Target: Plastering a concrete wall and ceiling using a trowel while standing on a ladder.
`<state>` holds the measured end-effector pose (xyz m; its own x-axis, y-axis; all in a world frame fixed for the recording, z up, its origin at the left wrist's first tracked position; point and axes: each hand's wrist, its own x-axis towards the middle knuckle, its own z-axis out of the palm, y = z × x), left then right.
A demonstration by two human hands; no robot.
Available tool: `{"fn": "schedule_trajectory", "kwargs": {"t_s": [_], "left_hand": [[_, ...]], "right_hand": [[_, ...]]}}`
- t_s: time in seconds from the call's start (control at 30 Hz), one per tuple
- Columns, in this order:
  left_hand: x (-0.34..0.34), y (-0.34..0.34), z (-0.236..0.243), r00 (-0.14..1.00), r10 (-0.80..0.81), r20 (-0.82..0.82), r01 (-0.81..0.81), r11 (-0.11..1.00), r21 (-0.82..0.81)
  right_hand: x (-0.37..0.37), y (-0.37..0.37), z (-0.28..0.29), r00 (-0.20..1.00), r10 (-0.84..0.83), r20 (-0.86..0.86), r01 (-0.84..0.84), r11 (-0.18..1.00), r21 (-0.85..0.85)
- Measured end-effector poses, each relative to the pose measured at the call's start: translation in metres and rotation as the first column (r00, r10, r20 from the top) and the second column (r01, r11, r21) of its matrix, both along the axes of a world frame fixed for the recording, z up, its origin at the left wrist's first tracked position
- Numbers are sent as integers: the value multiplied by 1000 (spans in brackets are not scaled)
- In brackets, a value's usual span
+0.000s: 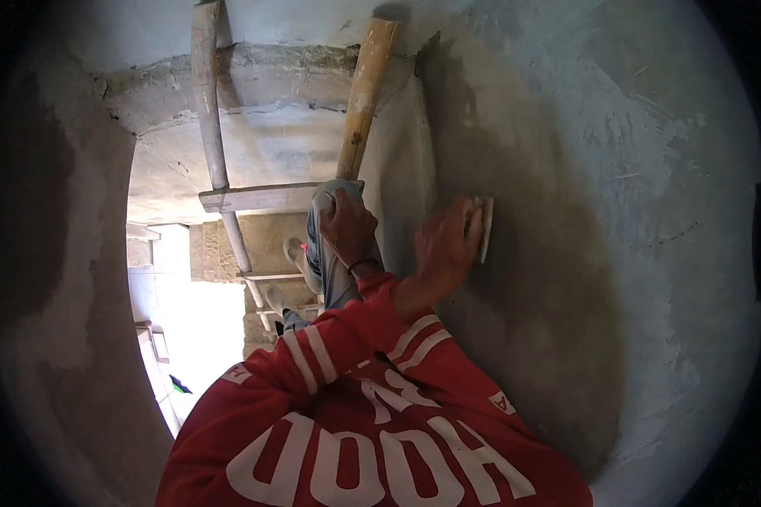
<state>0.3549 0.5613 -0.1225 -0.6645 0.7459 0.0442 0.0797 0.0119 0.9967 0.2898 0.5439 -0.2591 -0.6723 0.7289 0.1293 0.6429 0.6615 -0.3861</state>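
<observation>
While the right hand [445, 247] presses a float [484, 226] flat on the wall [566, 279], fingers closed over it, the plaster around looks dark and wet, paler farther out. Left hand [347, 224] rests on the knee [334, 196], fingers together.

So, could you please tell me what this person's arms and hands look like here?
Both arms wear red sleeves with white stripes running along them. The left hand is bare, with a thin dark band at the wrist; the right hand is bare too.
</observation>
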Motion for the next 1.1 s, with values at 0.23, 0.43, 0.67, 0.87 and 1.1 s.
{"fn": "schedule_trajectory", "kwargs": {"t_s": [0.23, 0.43, 0.67, 0.87, 1.1], "left_hand": [[-23, 15, -3, 989, 100, -105, -96, 995, 41], [-36, 26, -20, 996, 64, -64, -62, 997, 36], [-10, 8, -9, 998, 26, -59, -19, 993, 119], [-48, 52, -26, 938, 295, -183, -289, 955, 62], [-26, 44, -37, 914, 341, -219, -322, 939, 119]], "right_hand": [[-3, -10, -8, 999, 47, -24, -47, 999, -2], [-10, -17, -6, 997, 57, -48, -58, 998, -18], [2, -2, -10, 997, 30, -78, -28, 999, 29], [-11, -14, -12, 995, 44, -85, -42, 999, 23], [-2, -4, -11, 995, 46, -89, -51, 997, -56]]}}
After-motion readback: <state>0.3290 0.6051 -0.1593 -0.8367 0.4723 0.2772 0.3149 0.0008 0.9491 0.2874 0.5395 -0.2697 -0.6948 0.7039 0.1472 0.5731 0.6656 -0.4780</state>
